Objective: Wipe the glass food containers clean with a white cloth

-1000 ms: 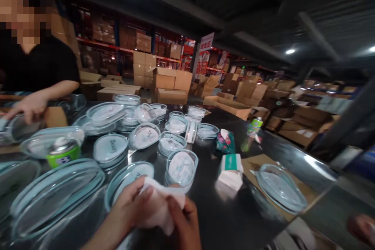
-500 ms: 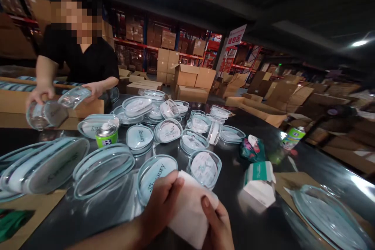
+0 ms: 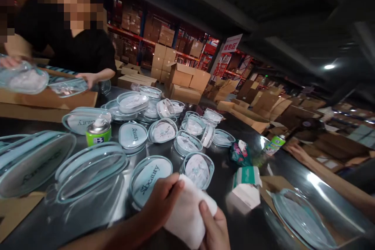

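Between my two hands is a folded white tissue [image 3: 187, 211]. My left hand [image 3: 164, 199] pinches its upper left edge, thumb on top. On the right side, my right hand [image 3: 215, 222] grips it with the thumb across the front. Just beyond my left hand lies a clear pouch with pale blue trim [image 3: 150, 177] and "beauty" lettering. Behind the tissue, a smaller clear pouch [image 3: 199, 170] with a white insert sits on the dark table [image 3: 117, 226]. A white and green tissue pack [image 3: 247, 185] stands to the right of my hands.
Several more clear pouches [image 3: 189, 142] spread over the table. Spray cans stand at left [image 3: 98, 133] and right [image 3: 274, 145]. Across the table a co-worker [image 3: 67, 50] handles clear pouches over a cardboard box [image 3: 73, 101]. Another person's arm [image 3: 322, 168] reaches in from the right.
My view has shifted slightly, while both hands keep hold of the tissue. The co-worker has lifted a pouch towards the left. Another person's arm now shows at right.
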Available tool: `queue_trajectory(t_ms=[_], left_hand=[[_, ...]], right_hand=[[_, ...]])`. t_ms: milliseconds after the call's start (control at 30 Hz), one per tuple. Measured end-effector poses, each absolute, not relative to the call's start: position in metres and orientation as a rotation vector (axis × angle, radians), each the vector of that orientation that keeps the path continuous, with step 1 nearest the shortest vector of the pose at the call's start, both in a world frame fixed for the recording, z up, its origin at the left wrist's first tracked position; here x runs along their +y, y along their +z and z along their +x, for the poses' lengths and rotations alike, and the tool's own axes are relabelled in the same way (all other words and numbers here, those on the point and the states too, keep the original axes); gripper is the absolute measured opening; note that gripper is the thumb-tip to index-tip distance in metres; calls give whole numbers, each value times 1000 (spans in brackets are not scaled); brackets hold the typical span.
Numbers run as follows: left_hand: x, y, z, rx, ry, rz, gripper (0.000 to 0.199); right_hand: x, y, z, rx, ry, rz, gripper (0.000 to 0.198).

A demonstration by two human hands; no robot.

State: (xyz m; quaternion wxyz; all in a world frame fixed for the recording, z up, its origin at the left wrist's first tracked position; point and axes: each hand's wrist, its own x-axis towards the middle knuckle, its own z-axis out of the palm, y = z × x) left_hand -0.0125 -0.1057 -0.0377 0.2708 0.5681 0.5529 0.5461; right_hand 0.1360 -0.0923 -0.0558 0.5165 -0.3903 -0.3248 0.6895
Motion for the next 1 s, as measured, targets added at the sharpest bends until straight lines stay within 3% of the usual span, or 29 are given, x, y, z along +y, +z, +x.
queue_trajectory(t_ms=[433,900,1000], left_hand=[[-90,-33,-31,1426,1425,1506,33],[-83,-34,-33,1490,1390,1431,32],[-83,-33,-36,1508,1397,1431,34]], right_hand=[[-94,-47,105,-618,1572,-931,53],[-83,-46,97,-549,1720,-940,50],[-83,-50,100,-639,1558,-943,44]])
